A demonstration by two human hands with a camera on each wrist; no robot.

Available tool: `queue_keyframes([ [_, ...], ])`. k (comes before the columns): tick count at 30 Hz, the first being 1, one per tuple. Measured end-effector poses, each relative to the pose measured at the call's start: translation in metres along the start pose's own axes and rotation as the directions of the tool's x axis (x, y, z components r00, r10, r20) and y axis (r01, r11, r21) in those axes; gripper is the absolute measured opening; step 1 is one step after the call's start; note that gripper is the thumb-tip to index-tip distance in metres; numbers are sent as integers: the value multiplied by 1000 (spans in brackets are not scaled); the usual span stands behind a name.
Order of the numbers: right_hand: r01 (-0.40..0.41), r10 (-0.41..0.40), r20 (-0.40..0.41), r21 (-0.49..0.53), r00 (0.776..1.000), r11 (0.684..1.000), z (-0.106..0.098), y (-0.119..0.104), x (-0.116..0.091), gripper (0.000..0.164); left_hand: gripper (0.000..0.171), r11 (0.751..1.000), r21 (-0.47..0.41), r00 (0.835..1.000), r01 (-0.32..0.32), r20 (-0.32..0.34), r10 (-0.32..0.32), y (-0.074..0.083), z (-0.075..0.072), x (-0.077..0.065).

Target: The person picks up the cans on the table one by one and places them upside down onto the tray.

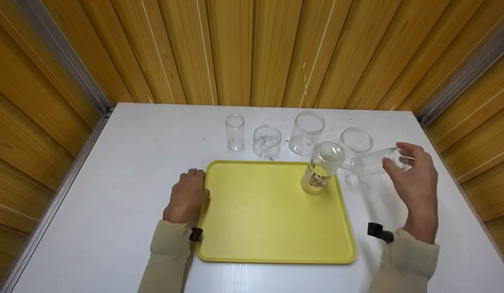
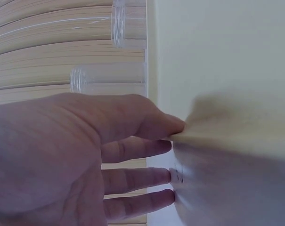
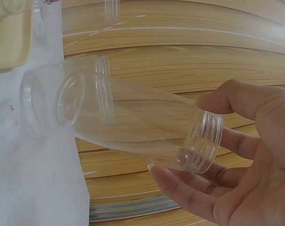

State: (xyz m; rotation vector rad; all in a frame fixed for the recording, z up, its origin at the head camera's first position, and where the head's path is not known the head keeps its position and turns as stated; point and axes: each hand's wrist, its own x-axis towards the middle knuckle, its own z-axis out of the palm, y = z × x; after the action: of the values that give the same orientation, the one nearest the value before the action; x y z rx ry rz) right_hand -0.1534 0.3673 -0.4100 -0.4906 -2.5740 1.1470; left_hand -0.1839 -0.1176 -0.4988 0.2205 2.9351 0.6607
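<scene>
My left hand (image 1: pixel 187 196) pinches the left rim of a yellow tray (image 1: pixel 268 228). In the left wrist view the thumb (image 2: pixel 166 123) lies on the rim, with the fingers below it. My right hand (image 1: pixel 417 179) holds a clear jar (image 1: pixel 372 162) by its threaded mouth, between thumb and fingers. That jar is tilted nearly sideways, its base pointing left and off the table. Behind its base stands a wide clear jar (image 1: pixel 357 140); whether the two touch I cannot tell. A clear jar with a brown-patterned band (image 1: pixel 317 177) stands at the tray's right rear corner.
Behind the tray, in a row, stand a narrow clear jar (image 1: pixel 235 132), a short clear jar (image 1: pixel 267 142) and a larger clear jar (image 1: pixel 307 134). All are on the white table (image 1: pixel 113 183). Wood-patterned panels (image 1: pixel 252 53) enclose the back and sides.
</scene>
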Motion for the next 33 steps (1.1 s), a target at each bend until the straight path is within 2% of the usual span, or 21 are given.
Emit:
queue_keyframes([
  [5, -24, 25, -33, 43, 999, 999, -2, -1, -1, 62, 35, 1000, 2, 1000, 11, 5, -11, 0, 0, 1],
  [13, -15, 17, -34, 69, 999, 998, -5, -3, -3, 62, 38, 999, 6, 999, 32, 27, -32, 0, -1, 3],
  [20, -13, 23, -73, 146, 997, 989, -7, -6, -5, 57, 32, 999, 31, 1000, 14, -4, -14, 0, 1, 2],
  [25, 20, 6, -122, 208, 992, 978, -7, -9, -7, 52, 29, 999, 40, 999, 0, -35, 1, 1, 1, 1],
  [29, 29, 17, -147, 307, 989, 951, -7, -11, -8, 49, 29, 999, 42, 1000, 5, -30, -4, 1, 1, 1],
  [33, 21, 59, -153, 475, 987, 880, -6, -13, -8, 48, 31, 999, 38, 1000, 9, -24, -8, 1, 1, 2],
])
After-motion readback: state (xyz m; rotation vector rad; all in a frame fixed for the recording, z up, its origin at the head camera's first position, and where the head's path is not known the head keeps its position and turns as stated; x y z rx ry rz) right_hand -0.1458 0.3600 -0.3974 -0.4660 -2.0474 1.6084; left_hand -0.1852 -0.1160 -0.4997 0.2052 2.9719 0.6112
